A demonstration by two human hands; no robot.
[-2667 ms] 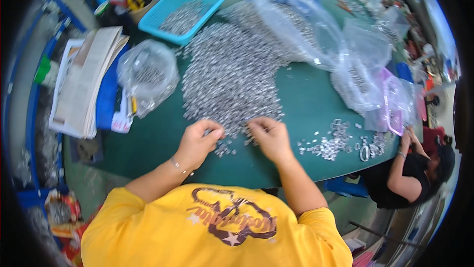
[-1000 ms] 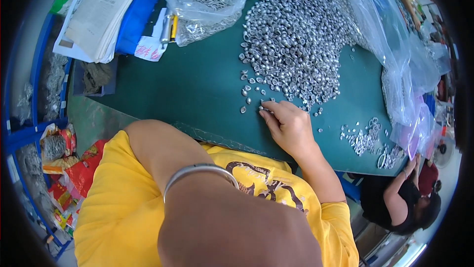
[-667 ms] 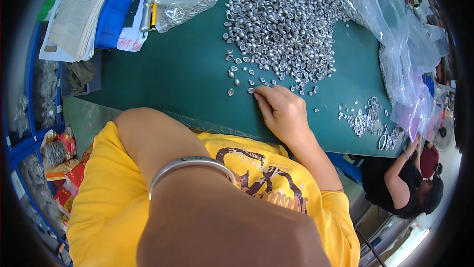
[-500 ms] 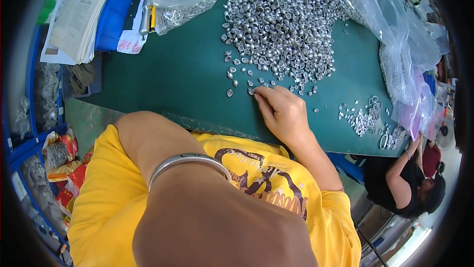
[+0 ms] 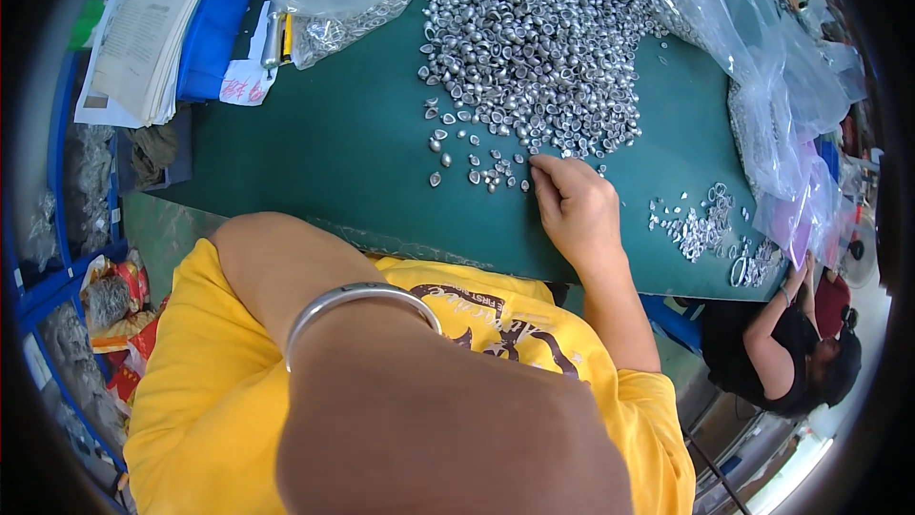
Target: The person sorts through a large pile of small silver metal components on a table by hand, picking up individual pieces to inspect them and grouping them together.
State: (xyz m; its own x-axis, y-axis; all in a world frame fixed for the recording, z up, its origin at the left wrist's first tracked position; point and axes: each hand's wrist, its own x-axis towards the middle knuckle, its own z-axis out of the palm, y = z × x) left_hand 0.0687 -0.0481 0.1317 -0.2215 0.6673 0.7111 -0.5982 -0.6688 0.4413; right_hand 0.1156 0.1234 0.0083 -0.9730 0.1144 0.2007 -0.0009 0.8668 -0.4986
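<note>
My right hand (image 5: pixel 579 208) rests on the green tabletop at the near edge of a large pile of small silver teardrop-shaped metal pieces (image 5: pixel 534 48). Its fingers are curled, with thumb and forefinger close together at the pieces; whatever they pinch is too small to make out. Just left of the fingertips lies a loose cluster of the same pieces (image 5: pixel 491 176), some hollow side up, others domed side up. My left hand (image 5: pixel 448 429) is raised very near the camera, below a silver bangle (image 5: pixel 357 292) on that arm. Its fingers are hidden.
Clear plastic bags of metal parts (image 5: pixel 353 0) lie at the back left, beside a blue bin (image 5: pixel 214 39) and papers (image 5: pixel 148 29). Smaller silver parts (image 5: pixel 701 229) are scattered at the right, near a large plastic bag (image 5: pixel 782 86). Another person (image 5: pixel 777 353) sits beyond the right edge.
My right hand has moved right along the edge of the pile. Several pieces now lie grouped where its fingertips were. My left hand stays raised near the camera.
</note>
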